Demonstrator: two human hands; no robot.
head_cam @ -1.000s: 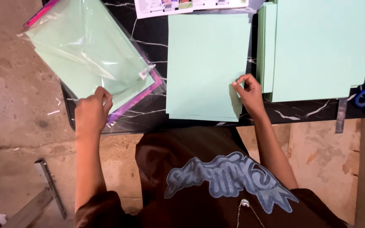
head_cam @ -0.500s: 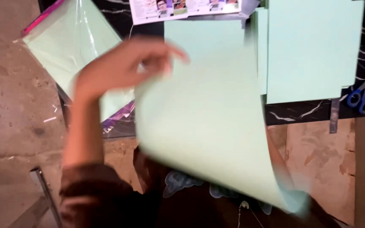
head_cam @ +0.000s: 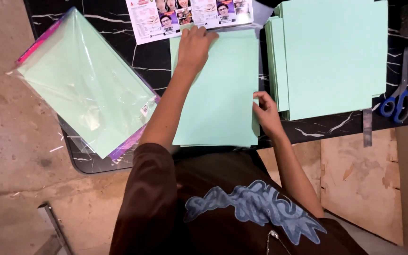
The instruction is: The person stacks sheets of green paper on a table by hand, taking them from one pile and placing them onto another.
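Lifted half a second ago, the pale green paper sheet [head_cam: 218,94] now lies flat at frame centre; left hand [head_cam: 195,45] presses spread on its top edge, right hand [head_cam: 265,111] pinches its right edge.

i see a bagged paper pack [head_cam: 88,82] left, a leaflet [head_cam: 190,16] up top, blue scissors [head_cam: 399,101] right, a paper stack [head_cam: 331,56].

Looks like a craft/paper workshop: black marble-patterned table [head_cam: 142,61], stacks of mint-green paper sheets [head_cam: 331,56], blue-handled scissors [head_cam: 399,101], bare concrete floor [head_cam: 10,156].
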